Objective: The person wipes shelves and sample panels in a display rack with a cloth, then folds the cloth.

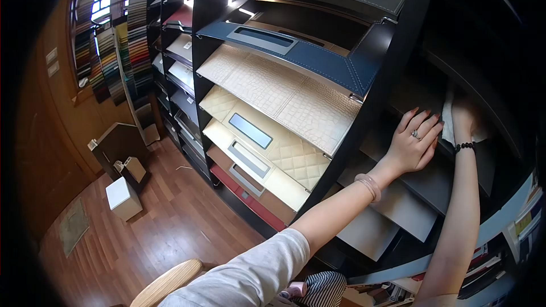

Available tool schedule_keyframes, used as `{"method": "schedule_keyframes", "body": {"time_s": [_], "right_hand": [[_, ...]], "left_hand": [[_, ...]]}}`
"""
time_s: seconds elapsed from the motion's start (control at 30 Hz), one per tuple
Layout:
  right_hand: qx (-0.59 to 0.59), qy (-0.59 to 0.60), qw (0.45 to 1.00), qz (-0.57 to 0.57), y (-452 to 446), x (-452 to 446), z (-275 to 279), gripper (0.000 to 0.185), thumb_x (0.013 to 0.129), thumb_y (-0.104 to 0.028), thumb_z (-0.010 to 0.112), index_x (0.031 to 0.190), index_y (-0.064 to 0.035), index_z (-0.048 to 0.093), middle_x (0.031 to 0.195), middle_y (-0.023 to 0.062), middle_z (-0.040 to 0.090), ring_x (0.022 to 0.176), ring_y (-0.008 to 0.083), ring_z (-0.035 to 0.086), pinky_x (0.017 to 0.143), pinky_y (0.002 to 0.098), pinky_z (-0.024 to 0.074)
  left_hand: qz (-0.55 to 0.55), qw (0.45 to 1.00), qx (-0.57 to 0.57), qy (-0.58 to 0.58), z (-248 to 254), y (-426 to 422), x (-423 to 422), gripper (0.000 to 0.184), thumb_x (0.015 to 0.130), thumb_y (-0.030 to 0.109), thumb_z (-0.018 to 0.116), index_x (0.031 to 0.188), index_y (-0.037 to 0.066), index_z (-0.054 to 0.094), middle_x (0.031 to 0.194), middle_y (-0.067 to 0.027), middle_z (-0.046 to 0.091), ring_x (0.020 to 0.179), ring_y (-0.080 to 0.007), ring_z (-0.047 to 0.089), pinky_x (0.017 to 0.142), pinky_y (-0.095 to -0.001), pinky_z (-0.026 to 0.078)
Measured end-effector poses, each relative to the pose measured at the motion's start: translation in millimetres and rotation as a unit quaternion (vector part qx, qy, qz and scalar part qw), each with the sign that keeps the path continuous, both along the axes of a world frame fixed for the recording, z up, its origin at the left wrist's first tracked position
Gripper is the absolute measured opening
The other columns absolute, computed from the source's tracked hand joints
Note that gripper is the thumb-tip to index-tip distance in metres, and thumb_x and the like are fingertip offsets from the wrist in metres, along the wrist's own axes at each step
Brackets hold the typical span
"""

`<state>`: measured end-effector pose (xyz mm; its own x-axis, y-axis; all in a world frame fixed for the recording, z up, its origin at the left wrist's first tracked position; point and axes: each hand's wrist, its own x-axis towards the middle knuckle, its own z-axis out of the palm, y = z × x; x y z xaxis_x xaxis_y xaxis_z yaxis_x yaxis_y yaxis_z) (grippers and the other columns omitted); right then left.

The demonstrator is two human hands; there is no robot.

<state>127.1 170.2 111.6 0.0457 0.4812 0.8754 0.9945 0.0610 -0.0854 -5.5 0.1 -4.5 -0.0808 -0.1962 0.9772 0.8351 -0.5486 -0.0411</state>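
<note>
My left hand [417,141], with a ring and a pink bangle, reaches to the dark shelf unit at the right. Its fingers are slightly apart and rest near the edge of a grey panel [429,179]; nothing shows in them. Farther right, my right hand [465,118], with a black bead bracelet, is inside a shelf, against a white cloth [451,116]. The fingers of this hand are hidden in shadow and by the cloth.
Left of my hands stands a black rack with a blue panel [318,54], a cream textured panel [278,94] and a quilted panel [296,159]. Fabric swatches [136,40] hang at the far left. A white box [122,198] and a wooden chair [170,281] stand on the floor.
</note>
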Motion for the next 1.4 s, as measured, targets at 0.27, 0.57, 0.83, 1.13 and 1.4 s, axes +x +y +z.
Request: {"method": "schedule_keyframes", "body": {"time_s": [0.27, 0.57, 0.83, 1.13, 1.4], "right_hand": [[-0.077, 0.024, 0.950, 0.303, -67.3, -47.4, 14.5, 0.049, 0.089, -0.046, 0.054, 0.112, -0.0038, 0.064, 0.115, 0.0189, 0.064, 0.108, 0.0333, 0.060, 0.091, 0.0366, 0.0455], [-0.167, 0.026, 0.861, 0.480, -104.9, -49.5, 22.1, 0.053, 0.085, -0.044, 0.065, 0.118, -0.0031, 0.062, 0.117, 0.0144, 0.064, 0.111, 0.0257, 0.059, 0.095, 0.0321, 0.0418], [-0.055, -0.023, 0.980, 0.189, -29.2, -36.8, 25.1, 0.050, 0.086, -0.044, 0.056, 0.115, -0.0043, 0.062, 0.120, 0.0212, 0.060, 0.111, 0.0354, 0.057, 0.093, 0.0390, 0.0457], [0.013, -0.018, 0.999, 0.027, 9.3, -11.8, 12.2, 0.051, 0.088, -0.040, 0.052, 0.122, -0.0010, 0.056, 0.127, 0.0256, 0.053, 0.115, 0.0362, 0.054, 0.094, 0.0422, 0.0457], [-0.063, -0.025, 0.997, 0.025, -58.2, -40.7, 21.9, 0.047, 0.089, -0.041, 0.052, 0.114, -0.0025, 0.062, 0.120, 0.0195, 0.061, 0.109, 0.0324, 0.059, 0.094, 0.0409, 0.0457]], "left_hand": [[-0.006, 1.000, 0.008, -0.007, -0.4, -0.4, -1.8, 0.035, 0.077, 0.013, 0.058, 0.112, 0.008, 0.062, 0.120, -0.0091, 0.060, 0.115, -0.0277, 0.052, 0.105, -0.0456, 0.032], [-0.005, 1.000, 0.019, -0.002, 2.1, -2.6, -1.2, 0.032, 0.077, 0.013, 0.059, 0.109, 0.006, 0.063, 0.116, -0.0099, 0.060, 0.113, -0.0275, 0.053, 0.105, -0.0452, 0.034], [-0.002, 1.000, 0.012, -0.005, 0.4, -1.3, -1.2, 0.032, 0.078, 0.013, 0.058, 0.108, 0.005, 0.063, 0.117, -0.0086, 0.061, 0.113, -0.0263, 0.053, 0.105, -0.0442, 0.034], [-0.002, 1.000, 0.009, -0.002, 1.0, -2.1, -2.8, 0.033, 0.077, 0.013, 0.059, 0.108, 0.006, 0.063, 0.117, -0.0075, 0.061, 0.114, -0.0254, 0.053, 0.105, -0.0439, 0.033], [-0.004, 1.000, 0.012, -0.007, 0.7, -0.3, -1.4, 0.031, 0.076, 0.013, 0.059, 0.106, 0.007, 0.064, 0.116, -0.0072, 0.061, 0.113, -0.0257, 0.052, 0.104, -0.0452, 0.034]]}}
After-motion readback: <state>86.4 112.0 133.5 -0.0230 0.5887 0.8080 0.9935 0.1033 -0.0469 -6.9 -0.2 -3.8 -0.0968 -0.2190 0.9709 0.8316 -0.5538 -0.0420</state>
